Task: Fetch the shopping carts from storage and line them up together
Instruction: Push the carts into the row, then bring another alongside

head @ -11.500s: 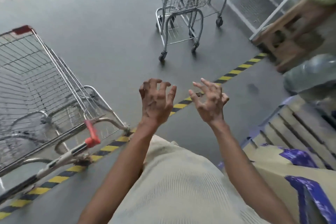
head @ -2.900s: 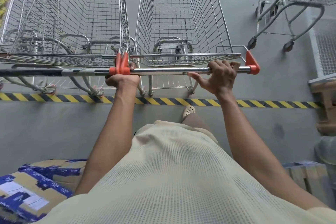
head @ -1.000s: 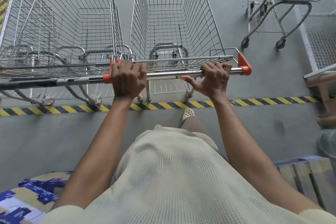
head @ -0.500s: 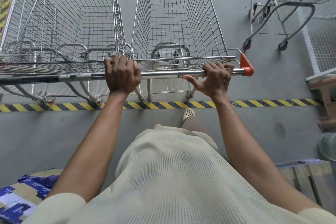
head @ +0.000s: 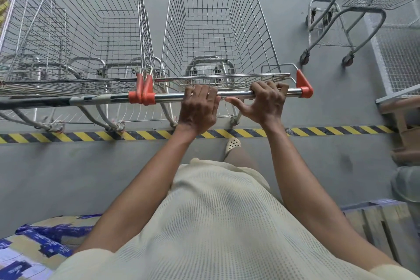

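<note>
A wire shopping cart (head: 218,29) stands straight ahead of me, its chrome handle bar (head: 236,93) capped with orange ends. My left hand (head: 198,108) grips the bar near its middle. My right hand (head: 264,102) grips the bar further right, thumb stretched out under it. Directly to the left stands a second cart (head: 91,29), its orange handle end touching my cart's, and more wire baskets (head: 22,29) sit beyond it. A separate cart (head: 354,7) stands apart at the upper right.
A yellow-and-black striped line (head: 91,136) crosses the grey floor just behind the carts' rear wheels. Blue-printed cardboard boxes (head: 34,248) lie at lower left. A wooden pallet (head: 375,229) and a wooden stand (head: 404,116) are on the right. My foot (head: 231,144) is near the line.
My left hand has slid right along the handle bar, from the orange end caps to near the middle. The right hand keeps its grip. The cart sits level beside its neighbour.
</note>
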